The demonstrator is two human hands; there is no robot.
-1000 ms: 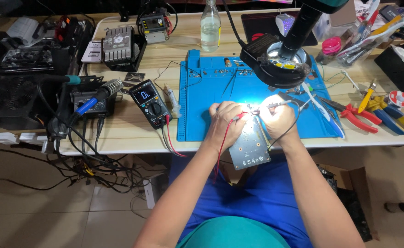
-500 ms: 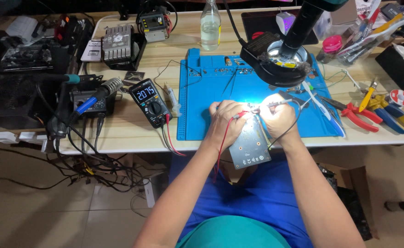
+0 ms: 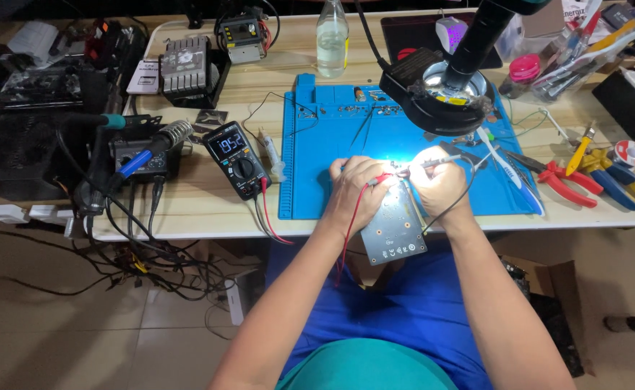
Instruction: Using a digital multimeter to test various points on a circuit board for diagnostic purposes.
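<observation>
Circuit board point(image 3: 393, 231): grey, rectangular, tilted.

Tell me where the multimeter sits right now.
In the head view the multimeter lies on the wooden table, just left of the blue mat and left of the person's left hand, with the soldering iron stand on its other side.
</observation>
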